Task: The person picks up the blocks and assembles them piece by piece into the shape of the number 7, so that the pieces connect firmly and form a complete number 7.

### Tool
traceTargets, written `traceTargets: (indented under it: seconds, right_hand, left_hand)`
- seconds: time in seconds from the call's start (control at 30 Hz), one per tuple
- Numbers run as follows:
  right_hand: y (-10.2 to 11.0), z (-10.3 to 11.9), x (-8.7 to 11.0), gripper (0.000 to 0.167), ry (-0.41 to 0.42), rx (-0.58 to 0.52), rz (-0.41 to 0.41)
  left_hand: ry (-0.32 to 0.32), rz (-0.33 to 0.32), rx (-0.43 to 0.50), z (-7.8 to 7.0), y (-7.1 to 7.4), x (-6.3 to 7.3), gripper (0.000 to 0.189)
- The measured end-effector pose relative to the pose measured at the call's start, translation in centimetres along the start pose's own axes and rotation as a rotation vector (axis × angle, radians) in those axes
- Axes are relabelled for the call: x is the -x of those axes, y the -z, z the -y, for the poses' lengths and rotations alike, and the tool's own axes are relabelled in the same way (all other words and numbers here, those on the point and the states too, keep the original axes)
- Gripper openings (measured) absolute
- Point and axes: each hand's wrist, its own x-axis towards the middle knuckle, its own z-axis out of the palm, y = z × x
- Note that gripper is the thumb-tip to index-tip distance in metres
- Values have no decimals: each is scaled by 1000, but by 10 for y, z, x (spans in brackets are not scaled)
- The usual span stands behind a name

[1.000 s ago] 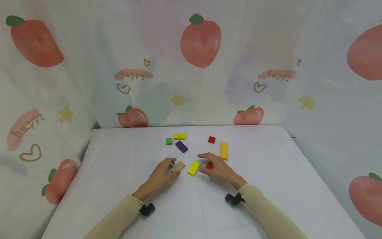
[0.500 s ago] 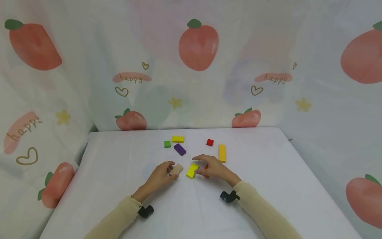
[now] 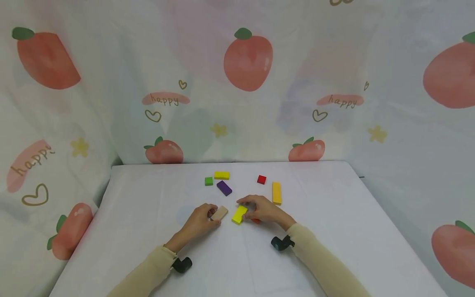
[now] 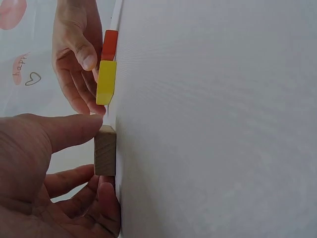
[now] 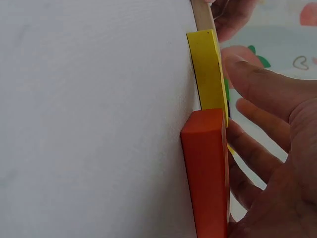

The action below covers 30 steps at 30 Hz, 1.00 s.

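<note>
My left hand [image 3: 200, 220] pinches a plain wooden block [image 3: 219, 213] between thumb and fingers; in the left wrist view the thumb lies at one end of the wooden block [image 4: 105, 152] and the fingers at the other. A bright yellow block [image 3: 239, 215] lies just right of it on the table. Over that yellow block curves my right hand [image 3: 265, 209], thumb and fingers spread around it; the right wrist view has the thumb slightly off the yellow block [image 5: 207, 69]. An orange-red block [image 5: 205, 173] lies under the right hand, mostly hidden in the head view.
Farther back lie a green cube [image 3: 209, 181], another yellow block [image 3: 222, 175], a purple block [image 3: 224, 188], a small red block [image 3: 261, 180] and a long orange-yellow block [image 3: 276, 193]. A white cloth covers the table [image 3: 148, 189]; a printed curtain [image 3: 252, 115] stands behind.
My right hand has moved left, from over the orange-red block to around the yellow block. My left fingers have closed in on the wooden block. The head view has tilted slightly.
</note>
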Motion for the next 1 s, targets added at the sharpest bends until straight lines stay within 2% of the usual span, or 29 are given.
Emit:
traceTargets:
  seconds: [0.17, 0.47, 1.0]
  right_hand:
    - [1, -1, -5, 46, 4, 8, 47]
    - [4, -3, -10, 42, -7, 9, 103]
    - [7, -4, -8, 32, 5, -29, 124]
  left_hand:
    - [23, 12, 6, 0, 1, 1, 48]
    - [19, 12, 6, 0, 1, 0, 44]
    - [36, 8, 20, -1, 1, 1, 42]
